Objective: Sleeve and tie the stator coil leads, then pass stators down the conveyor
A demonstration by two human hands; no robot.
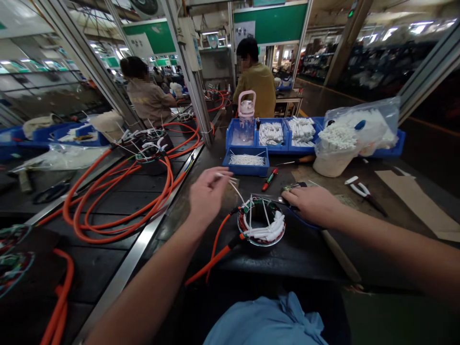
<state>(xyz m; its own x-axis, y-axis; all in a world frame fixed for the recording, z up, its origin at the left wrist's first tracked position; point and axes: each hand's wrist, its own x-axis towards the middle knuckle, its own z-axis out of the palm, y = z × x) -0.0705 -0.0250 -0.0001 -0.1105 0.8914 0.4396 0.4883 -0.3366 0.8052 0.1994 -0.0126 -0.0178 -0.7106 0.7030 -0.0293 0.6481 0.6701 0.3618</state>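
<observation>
My left hand [208,191] is closed, with the fingers pinching thin white cable ties [235,188] above the left rim of a motor stator. The stator [282,235] is a ring with a green board, red wires and white sleeved leads bundled at its front right; white ties cross its opening. An orange cable [212,263] runs from its left side. To the right of the ring, my right hand [312,205] has its fingers curled over a small dark tool [295,187], mostly hidden, so its kind is unclear. A blue cord or handle [304,219] shows below that hand.
Blue bins [247,169] of white ties and sleeves stand behind. Nearby lie a red-green marker [269,179], pliers [368,195], cardboard [419,203] and a bagged tub [332,163]. On the left, coiled orange cables [118,230] join other stators [153,153]. Two people sit ahead.
</observation>
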